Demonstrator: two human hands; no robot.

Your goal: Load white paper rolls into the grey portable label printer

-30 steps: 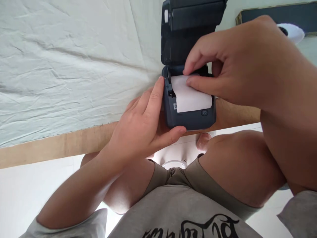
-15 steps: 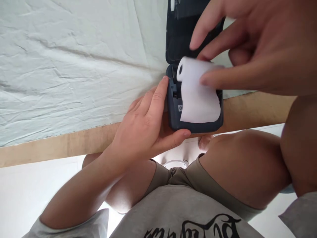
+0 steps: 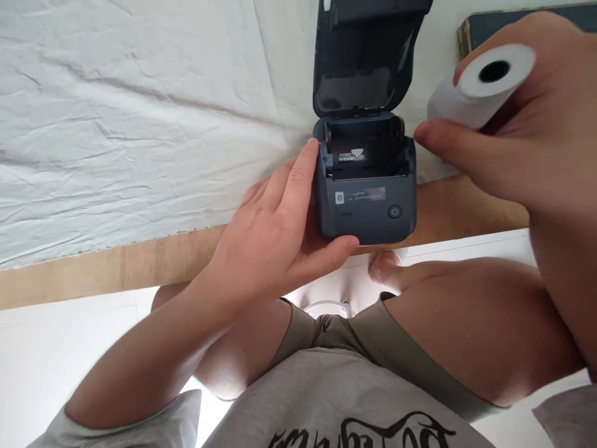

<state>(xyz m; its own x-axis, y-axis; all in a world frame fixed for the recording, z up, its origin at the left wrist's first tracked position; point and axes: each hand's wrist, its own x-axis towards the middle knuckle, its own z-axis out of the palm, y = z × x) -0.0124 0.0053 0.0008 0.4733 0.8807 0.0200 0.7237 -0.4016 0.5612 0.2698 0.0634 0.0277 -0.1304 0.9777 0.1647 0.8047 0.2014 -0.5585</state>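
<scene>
A dark blue portable label printer (image 3: 366,221) sits at the table's front edge, its lid (image 3: 366,62) swung up and back. Inside the exposed compartment I see a small printed label and no roll. My left hand (image 3: 270,230) grips the printer, fingers along its left side and thumb across the front edge. To the right and above the printer, my right hand (image 3: 527,143) holds a white paper roll (image 3: 480,87), tilted so its dark core hole faces up. Some of the right fingers are hidden behind the roll.
A pale, creased cloth (image 3: 153,124) covers the table, leaving a bare wooden edge strip (image 3: 140,261) along the front. A dark, book-like object (image 3: 485,31) lies at the back right, partly behind my right hand. My legs are just below the edge.
My right hand has taken the paper roll up out of the printer's opening and to the right, turning it. The left hand stays on the printer.
</scene>
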